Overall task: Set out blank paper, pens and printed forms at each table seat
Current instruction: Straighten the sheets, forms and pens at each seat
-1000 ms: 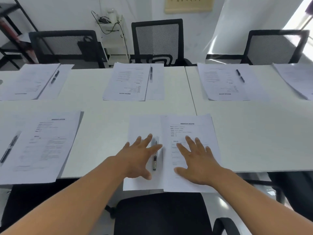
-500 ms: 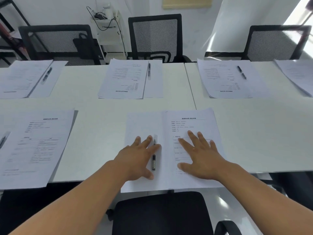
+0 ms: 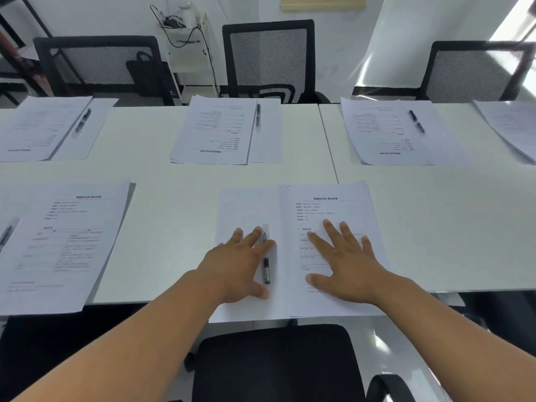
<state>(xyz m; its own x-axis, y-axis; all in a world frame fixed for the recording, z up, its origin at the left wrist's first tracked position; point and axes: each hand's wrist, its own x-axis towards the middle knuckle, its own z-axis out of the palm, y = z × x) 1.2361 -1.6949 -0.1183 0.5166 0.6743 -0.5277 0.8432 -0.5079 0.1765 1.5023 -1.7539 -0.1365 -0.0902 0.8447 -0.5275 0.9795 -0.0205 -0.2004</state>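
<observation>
From the head camera, the left hand point(image 3: 237, 268) lies flat on the blank paper point(image 3: 246, 210), fingers straight and spread apart. Its pointer finger lies across the black pen point(image 3: 266, 265), which rests on that blank sheet. The right hand point(image 3: 345, 265) lies flat on the printed form point(image 3: 327, 204), fingers spread too. The form sits just beside the blank sheet, on the white table point(image 3: 174, 227). A black chair point(image 3: 278, 364) is right below.
</observation>
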